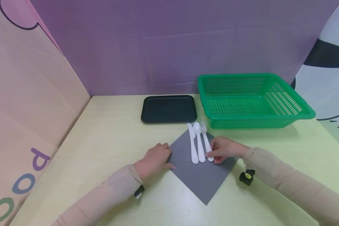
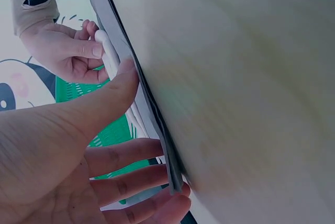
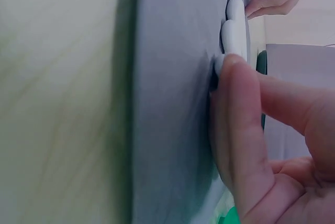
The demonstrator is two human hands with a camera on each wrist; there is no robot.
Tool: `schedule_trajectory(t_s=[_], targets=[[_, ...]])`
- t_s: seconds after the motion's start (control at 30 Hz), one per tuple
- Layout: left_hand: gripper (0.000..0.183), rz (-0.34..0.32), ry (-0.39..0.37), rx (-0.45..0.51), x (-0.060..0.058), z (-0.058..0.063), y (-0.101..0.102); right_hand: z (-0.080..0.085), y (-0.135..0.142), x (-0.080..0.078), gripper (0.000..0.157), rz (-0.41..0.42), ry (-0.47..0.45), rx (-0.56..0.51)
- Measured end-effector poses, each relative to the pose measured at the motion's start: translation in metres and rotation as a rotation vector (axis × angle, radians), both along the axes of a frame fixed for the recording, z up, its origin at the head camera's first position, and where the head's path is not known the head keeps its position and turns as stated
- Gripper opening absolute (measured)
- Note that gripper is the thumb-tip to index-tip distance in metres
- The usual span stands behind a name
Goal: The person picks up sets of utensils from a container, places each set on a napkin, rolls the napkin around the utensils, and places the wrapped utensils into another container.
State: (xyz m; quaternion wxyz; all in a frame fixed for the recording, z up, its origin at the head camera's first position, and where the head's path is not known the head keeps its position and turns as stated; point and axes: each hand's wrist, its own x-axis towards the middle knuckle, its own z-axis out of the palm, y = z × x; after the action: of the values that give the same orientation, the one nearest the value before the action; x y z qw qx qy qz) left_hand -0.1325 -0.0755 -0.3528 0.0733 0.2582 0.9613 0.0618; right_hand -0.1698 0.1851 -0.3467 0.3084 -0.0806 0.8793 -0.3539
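A grey square napkin (image 1: 204, 179) lies cornerwise on the table, carrying a white plastic knife (image 1: 193, 144), spoon (image 1: 199, 141) and fork (image 1: 205, 138) side by side, handles toward me. My right hand (image 1: 223, 149) holds the fork near its handle end, thumb and fingers about it; in the right wrist view the fingers (image 3: 241, 130) hide most of the fork. At the napkin's left corner rests my left hand (image 1: 155, 160), thumb and fingers spread to either side of the corner. The left wrist view shows the thumb (image 2: 112, 96) touching the napkin's edge, the other fingers fairly straight.
Behind the napkin stands a black rectangular tray (image 1: 169, 110). To its right is a green mesh basket (image 1: 260, 117), close to the fork's tines. A purple backdrop (image 1: 147, 47) bounds the table (image 1: 113, 125) at the back, with printed panels at both sides.
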Motion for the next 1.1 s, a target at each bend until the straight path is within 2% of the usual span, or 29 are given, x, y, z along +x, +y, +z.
schedule_trajectory(t_s=[0.17,0.33,0.6,0.97,1.1], targets=[[0.043,0.002,-0.002,0.001,0.0000,0.0008,0.0001,0.0024,-0.0027,0.0006,0.021,0.052,0.025,0.003],[0.044,-0.003,0.000,-0.002,-0.0003,0.0004,0.0002,0.0041,-0.0044,-0.0005,0.020,0.117,0.092,0.075],[0.044,-0.003,0.000,-0.002,-0.0005,-0.0010,-0.0003,0.0030,-0.0048,-0.0033,0.020,0.136,0.107,0.156],[0.044,-0.008,0.003,-0.007,-0.0002,0.0004,-0.0006,0.0025,-0.0039,-0.0018,0.024,0.145,0.121,0.156],[0.049,-0.019,-0.001,-0.038,0.0002,0.0019,-0.0004,0.0070,0.0015,0.0021,0.021,0.191,0.200,0.114]])
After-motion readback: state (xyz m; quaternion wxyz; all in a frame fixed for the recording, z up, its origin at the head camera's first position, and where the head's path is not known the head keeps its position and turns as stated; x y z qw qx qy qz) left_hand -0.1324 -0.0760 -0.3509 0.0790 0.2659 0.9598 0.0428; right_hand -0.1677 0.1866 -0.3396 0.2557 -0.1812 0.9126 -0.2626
